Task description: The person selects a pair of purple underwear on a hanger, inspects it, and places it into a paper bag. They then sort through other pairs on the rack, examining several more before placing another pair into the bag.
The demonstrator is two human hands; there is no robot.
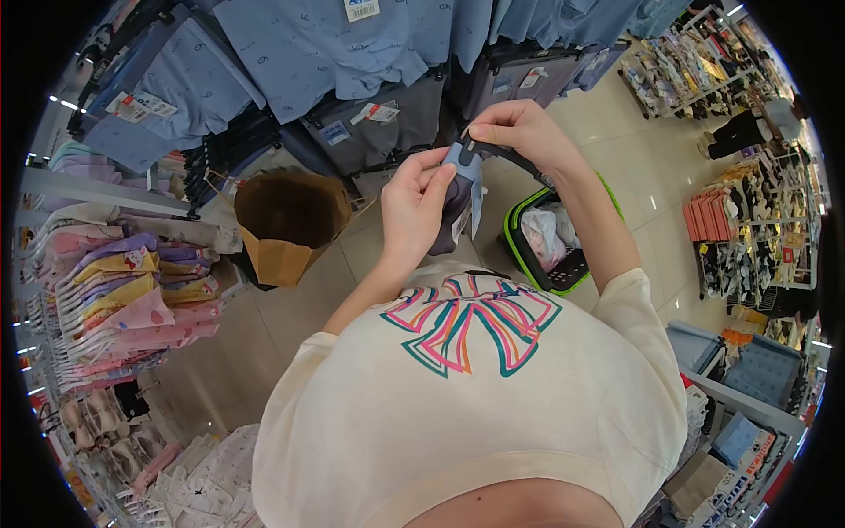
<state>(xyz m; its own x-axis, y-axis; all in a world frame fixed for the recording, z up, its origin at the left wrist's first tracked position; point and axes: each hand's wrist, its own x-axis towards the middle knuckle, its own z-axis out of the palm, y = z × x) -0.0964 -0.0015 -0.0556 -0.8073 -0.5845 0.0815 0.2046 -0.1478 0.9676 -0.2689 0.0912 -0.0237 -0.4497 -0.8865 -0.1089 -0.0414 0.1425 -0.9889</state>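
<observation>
Between the fingers of my left hand [417,202] is a folded dark garment [451,211] with a blue-grey band along its top and a tag hanging from it. My right hand [521,132] pinches a black hanger [512,158], whose clip end lies over the garment's band. The hanger's bar slants down to the right beneath my right wrist. Both hands are close together in front of the clothes rack, with thumbs and fingers pressed shut. Blue garments [330,48] with price tags hang just beyond them, above a row of dark grey garments [383,123].
A black basket [510,239] with a green rim stands on the floor, holding plastic-wrapped goods. To the left is an open brown paper bag [283,257]. Children's clothes [132,282] hang at left. A person [748,123] stands near racks [757,229] across the aisle.
</observation>
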